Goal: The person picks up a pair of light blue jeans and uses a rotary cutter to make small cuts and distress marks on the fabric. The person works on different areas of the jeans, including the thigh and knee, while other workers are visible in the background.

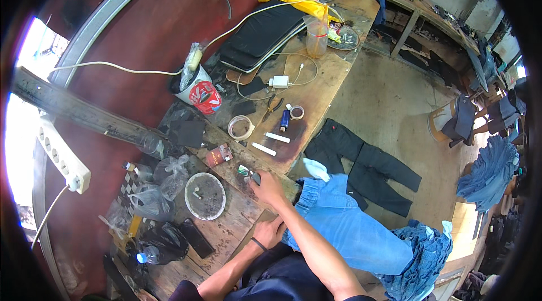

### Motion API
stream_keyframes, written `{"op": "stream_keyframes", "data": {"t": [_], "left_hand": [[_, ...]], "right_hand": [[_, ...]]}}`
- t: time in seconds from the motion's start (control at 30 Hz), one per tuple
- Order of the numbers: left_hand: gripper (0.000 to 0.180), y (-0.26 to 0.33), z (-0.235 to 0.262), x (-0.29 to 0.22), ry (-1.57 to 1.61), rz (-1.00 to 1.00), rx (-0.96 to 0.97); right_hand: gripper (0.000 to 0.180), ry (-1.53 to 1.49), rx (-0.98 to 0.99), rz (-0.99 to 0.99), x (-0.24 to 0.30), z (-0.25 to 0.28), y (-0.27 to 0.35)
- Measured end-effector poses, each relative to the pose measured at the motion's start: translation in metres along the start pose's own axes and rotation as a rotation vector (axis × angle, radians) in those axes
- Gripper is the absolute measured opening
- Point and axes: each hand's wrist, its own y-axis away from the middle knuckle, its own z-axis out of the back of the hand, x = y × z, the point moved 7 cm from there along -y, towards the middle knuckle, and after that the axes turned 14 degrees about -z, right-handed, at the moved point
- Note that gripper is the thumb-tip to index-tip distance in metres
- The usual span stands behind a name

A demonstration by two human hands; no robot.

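Note:
My right hand reaches over the near part of the wooden table. Its fingers are closed around a small dark-grey object whose kind I cannot make out. Just past the fingertips lies a small green and white item. My left hand, with a dark band at the wrist, rests lower down by the table edge. My right forearm partly covers it and its fingers are hidden. Beside both arms, light-blue jeans stretch to the right, next to a bunched denim pile.
Nearby on the table are a round ash-strewn dish, a red pack, a tape roll, pliers, a blue lighter and a phone. Black trousers lie on the floor.

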Motion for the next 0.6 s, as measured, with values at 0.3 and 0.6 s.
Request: {"op": "stream_keyframes", "data": {"t": [0.3, 0.6], "left_hand": [[0.036, -0.023, 0.015, -0.013, 0.247, 0.056, 0.081], [0.054, -0.079, 0.022, -0.053, -0.071, 0.158, 0.011]], "right_hand": [[0.044, -0.290, -0.499, 0.003, -0.062, 0.127, 0.104], [0.023, 0.359, -1.418, -0.443, -0.358, 0.269, 0.356]]}}
